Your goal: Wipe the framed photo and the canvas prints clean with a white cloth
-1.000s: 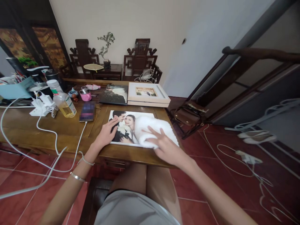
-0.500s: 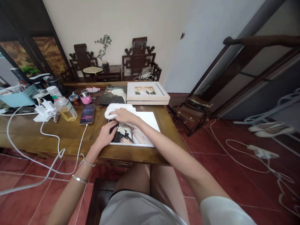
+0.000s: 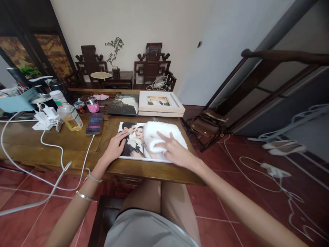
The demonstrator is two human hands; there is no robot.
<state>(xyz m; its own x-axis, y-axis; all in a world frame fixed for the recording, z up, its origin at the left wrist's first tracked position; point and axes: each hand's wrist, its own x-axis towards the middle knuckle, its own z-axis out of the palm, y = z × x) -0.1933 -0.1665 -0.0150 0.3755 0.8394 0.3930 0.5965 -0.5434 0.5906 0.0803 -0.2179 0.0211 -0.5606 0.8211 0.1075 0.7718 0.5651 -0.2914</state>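
Observation:
A wedding photo panel (image 3: 136, 151) lies flat near the table's front edge, showing a couple in dark and white clothes. My left hand (image 3: 117, 145) rests on its left edge with the fingers stretched out, holding nothing. A fluffy white towel (image 3: 164, 132) covers the right part of the panel. My right hand (image 3: 174, 149) grips this towel from its front right side, fingers spread over the folds and pressing it down. The panel's right portion is hidden beneath the towel and hand.
Behind the panel lie another photo panel (image 3: 124, 104) and a white framed picture box (image 3: 161, 99). To the left are a charging phone (image 3: 94, 124), a bottle of yellow liquid (image 3: 70, 118), a pink cup (image 3: 93, 105) and a power strip (image 3: 46, 118) with trailing white cables.
My right hand has carried the towel from the panel's upper left to its right side, uncovering the couple's faces. My left hand has stayed at the left edge.

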